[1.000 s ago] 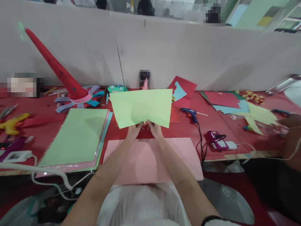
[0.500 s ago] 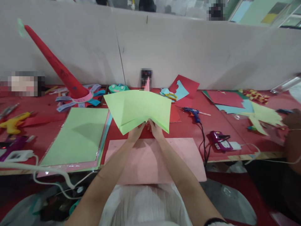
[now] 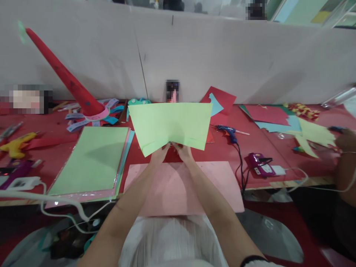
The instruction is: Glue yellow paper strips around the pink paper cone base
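Note:
A light green sheet of paper (image 3: 171, 122) is held up above the red table, bowed, with a crease along its lower edge. My left hand (image 3: 160, 154) grips that lower edge near the middle. Close beside it, my right hand (image 3: 182, 151) pinches the same edge, thumbs almost meeting. Fingertips behind the paper are hidden. Below my wrists lies a pink sheet (image 3: 180, 189) at the table's front edge.
Left lies a stack of green sheets (image 3: 91, 159), with a yellow glue gun (image 3: 18, 145) beyond. A red paper cone (image 3: 66, 81) leans behind it. On the right are a blue glue gun (image 3: 228, 132), a purple power strip (image 3: 260, 165) and another person's hand (image 3: 346, 141).
The green paper has shifted slightly right and up in my hands. Its top edge is straighter, and it now covers the yellow-handled scissors behind it.

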Motion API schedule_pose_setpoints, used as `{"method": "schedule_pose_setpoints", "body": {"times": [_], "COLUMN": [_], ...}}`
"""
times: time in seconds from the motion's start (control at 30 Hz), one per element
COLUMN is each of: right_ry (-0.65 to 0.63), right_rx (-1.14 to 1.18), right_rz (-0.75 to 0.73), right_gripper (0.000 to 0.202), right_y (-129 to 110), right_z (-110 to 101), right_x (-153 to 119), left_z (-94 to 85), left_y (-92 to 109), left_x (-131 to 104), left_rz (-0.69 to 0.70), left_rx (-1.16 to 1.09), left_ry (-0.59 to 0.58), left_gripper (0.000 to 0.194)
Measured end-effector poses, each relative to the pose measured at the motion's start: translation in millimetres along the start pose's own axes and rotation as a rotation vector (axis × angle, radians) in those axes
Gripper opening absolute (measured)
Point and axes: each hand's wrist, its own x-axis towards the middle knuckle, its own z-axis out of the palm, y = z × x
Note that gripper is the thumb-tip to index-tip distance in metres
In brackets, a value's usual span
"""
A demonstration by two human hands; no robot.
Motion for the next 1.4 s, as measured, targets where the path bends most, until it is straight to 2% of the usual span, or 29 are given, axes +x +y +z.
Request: {"method": "schedule_pose_setpoints", "body": {"times": [0.2, 0.3, 0.43, 0.6, 0.77, 0.93, 1.07, 1.17, 1.27, 1.4], "right_ry": [-0.018, -0.029, 0.004, -0.035, -0.016, -0.012, 0.025, 0.082, 0.101, 0.144], "right_rx": [-0.033, -0.085, -0.116, -0.104, -0.18, -0.193, -0.207, -0.202, -0.189, -0.148], "right_rz": [0.043, 0.03, -0.007, 0.015, 0.025, 0.042, 0.005, 0.004, -0.006, 0.0], "right_gripper": [0.033, 0.038, 0.038, 0.042, 0.041, 0.034, 0.03, 0.034, 0.038, 0.04], "right_y": [-6.7, -7.3, -6.0, -7.3, -10.2, -8.4, -7.8, -8.4, -8.6, -8.7], "right_z": [-3.1, -5.4, -7.7, -9.9, -11.3, -8.4, -7.7, -9.4, -11.0, -12.4], "right_x": [-1.2, -1.1, -1.0, -1.2, -1.3, 1.0, 1.9, 1.0, -0.2, -0.5], "left_z": [1.3, 2.1, 3.2, 5.5, 7.2, 7.5, 4.2, 1.6, -0.3, -5.0], "left_y": [-0.6, 0.1, 1.0, -0.6, -1.2, -0.8, 5.7, 10.9, 13.2, 14.3], "left_x": [-0.1, -0.4, 0.2, 0.7, 1.2, 1.0, -1.2, -2.0, -1.7, -0.4], "left_rz": [-0.038, -0.014, 0.021, 0.016, 0.031, -0.017, -0.044, -0.065, -0.049, -0.002], "left_rx": [0.026, 0.009, 0.02, 0.002, 0.032, 0.018, -0.049, -0.113, -0.148, -0.105], "left_ry": [-0.023, -0.042, -0.029, -0.01, -0.024, -0.006, 0.036, 0.018, 0.0, 0.062], "left_gripper": [0.023, 0.022, 0.022, 0.022, 0.022, 0.021, 0.02, 0.012, 0.011, 0.013]}}
